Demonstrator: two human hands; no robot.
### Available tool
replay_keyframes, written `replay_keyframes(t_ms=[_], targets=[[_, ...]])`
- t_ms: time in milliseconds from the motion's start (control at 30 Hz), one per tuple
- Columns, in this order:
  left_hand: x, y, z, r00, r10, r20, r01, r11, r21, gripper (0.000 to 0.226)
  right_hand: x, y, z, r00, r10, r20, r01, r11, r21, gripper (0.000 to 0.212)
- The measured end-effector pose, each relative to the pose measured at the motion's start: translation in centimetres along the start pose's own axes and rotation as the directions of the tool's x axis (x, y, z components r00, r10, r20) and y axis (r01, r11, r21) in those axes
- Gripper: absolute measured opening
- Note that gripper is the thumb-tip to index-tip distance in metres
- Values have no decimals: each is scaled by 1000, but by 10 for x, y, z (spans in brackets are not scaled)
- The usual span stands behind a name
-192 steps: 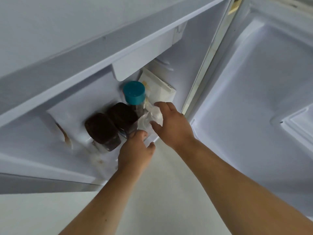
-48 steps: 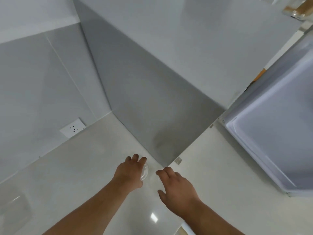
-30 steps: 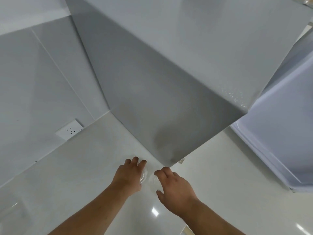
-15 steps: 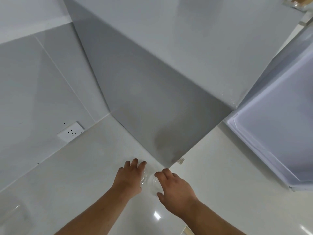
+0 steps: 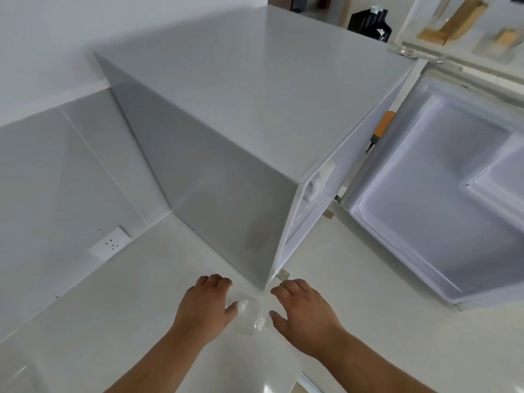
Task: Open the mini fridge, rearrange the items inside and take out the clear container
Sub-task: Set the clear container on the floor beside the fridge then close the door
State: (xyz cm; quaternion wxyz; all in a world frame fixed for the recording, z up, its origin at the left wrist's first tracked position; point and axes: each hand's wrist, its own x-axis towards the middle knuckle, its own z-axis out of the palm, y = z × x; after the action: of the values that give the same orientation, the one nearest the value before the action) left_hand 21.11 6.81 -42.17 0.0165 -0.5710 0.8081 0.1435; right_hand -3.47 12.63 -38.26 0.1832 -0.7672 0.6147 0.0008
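Observation:
The clear container (image 5: 250, 315) stands on the pale floor just in front of the near corner of the mini fridge (image 5: 226, 171). My left hand (image 5: 204, 306) rests to its left, fingers loosely curled, thumb close to the rim. To its right is my right hand (image 5: 304, 312), fingers spread and a small gap away from the container. Neither hand grips it. The fridge door (image 5: 442, 199) hangs open to the right, its white inner liner facing me. The items inside the fridge are hidden from this angle.
A white wall socket (image 5: 111, 243) sits low on the tiled wall at left. An orange object (image 5: 383, 126) shows behind the door hinge. A black object (image 5: 370, 21) and wooden pieces (image 5: 456, 21) lie far behind. The fridge corner is just beyond my fingertips.
My hands have parted from the container, which now shows fully between them on the floor. My view has lifted and pulled back, showing more of the fridge top and open door.

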Motion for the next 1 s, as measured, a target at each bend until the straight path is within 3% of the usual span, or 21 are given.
replay_keyframes(t_ms=[200, 600, 867, 1000], targets=[[-10, 41, -23, 994, 15, -112, -24, 997, -79, 47, -19, 17, -34, 995, 52, -80, -53, 999, -13, 59], [-14, 153, -71, 961, 86, -263, -142, 969, -203, 57, -77, 64, -111, 964, 130, -232, -137, 990, -16, 61], [1, 236, -123, 926, 180, -331, -233, 964, -128, 64, -118, 97, -181, 915, 149, -375, -177, 983, -43, 64], [12, 266, -166, 866, 254, -431, -316, 946, -77, 61, -132, 106, -224, 878, 131, -460, -183, 981, -70, 64]])
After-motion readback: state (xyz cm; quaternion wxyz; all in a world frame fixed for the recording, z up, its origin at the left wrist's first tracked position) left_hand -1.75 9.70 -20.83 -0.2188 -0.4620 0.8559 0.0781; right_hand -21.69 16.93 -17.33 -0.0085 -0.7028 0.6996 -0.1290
